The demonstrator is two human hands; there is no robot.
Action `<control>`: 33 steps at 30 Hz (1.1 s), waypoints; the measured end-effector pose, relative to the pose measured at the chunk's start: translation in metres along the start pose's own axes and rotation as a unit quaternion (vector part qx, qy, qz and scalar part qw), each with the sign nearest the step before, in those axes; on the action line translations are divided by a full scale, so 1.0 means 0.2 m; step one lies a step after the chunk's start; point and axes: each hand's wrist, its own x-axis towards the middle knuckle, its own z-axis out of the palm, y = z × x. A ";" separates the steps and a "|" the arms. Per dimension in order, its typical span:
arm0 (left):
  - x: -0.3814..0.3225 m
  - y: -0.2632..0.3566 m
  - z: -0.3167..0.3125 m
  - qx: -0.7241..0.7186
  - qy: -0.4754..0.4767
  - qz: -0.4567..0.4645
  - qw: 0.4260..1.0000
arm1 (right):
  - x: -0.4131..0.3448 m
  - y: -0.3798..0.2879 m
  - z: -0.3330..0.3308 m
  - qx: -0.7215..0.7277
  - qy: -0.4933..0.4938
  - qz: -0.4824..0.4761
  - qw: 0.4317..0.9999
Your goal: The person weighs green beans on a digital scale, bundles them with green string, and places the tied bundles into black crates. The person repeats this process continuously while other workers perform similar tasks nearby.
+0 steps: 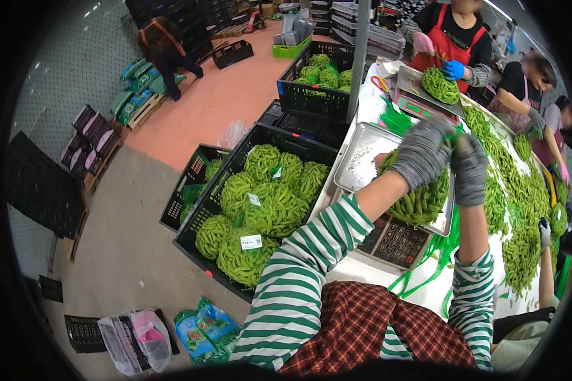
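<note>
Both my hands wear grey knitted gloves and meet above a green mesh bag of green pods, which rests on the metal tray of a weighing scale. My left hand, blurred, and my right hand grip the gathered green mesh at the bag's neck between them. The scale's keypad shows below the tray. Loose strips of green mesh hang over the table beside it. To the left, a black plastic crate holds several filled mesh bags of pods, some with white labels.
Loose green pods are heaped along the table's right side. Across it, a person in a red apron handles a bag on another scale; more people work at the right. A metal post rises beside another black crate. Orange-handled scissors lie nearby.
</note>
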 end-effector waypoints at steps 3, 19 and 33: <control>-0.06 0.02 0.04 -0.207 -0.092 -0.137 0.964 | 0.11 -0.12 0.03 0.224 0.003 0.178 0.958; 0.19 0.12 -0.98 -0.516 0.150 -0.262 0.802 | -0.09 -0.18 0.46 0.331 -0.080 0.301 0.890; -0.77 -1.74 -1.14 0.045 -0.009 -0.548 0.835 | -0.31 0.45 0.95 0.309 -0.125 0.527 0.782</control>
